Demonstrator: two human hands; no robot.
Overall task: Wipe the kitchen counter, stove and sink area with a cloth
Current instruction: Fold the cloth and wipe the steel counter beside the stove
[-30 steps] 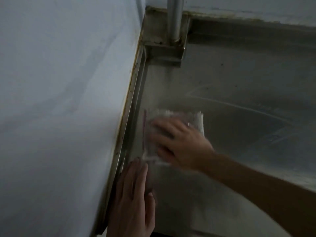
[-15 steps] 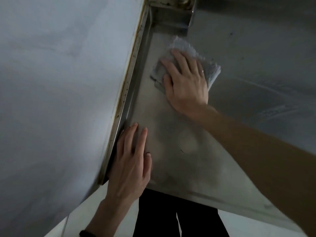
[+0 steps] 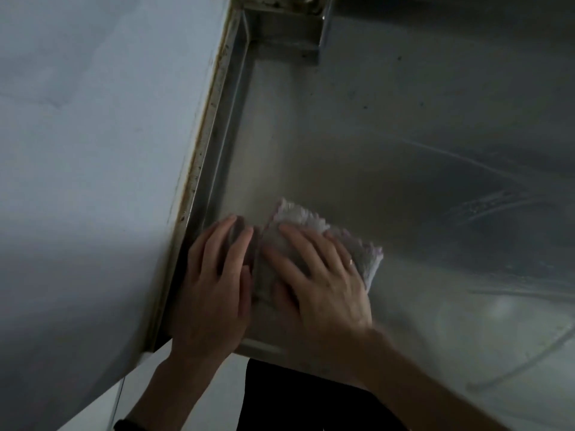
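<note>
My right hand [image 3: 323, 284], fingers spread flat, presses the cloth [image 3: 298, 217] and hides most of it. My left hand [image 3: 214, 284] rests flat on the counter [image 3: 373, 135], just left.

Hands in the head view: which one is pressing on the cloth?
The right hand, its fingers spread flat on the cloth. The left hand lies directly on the steel counter beside it, nearer the wall.
</note>
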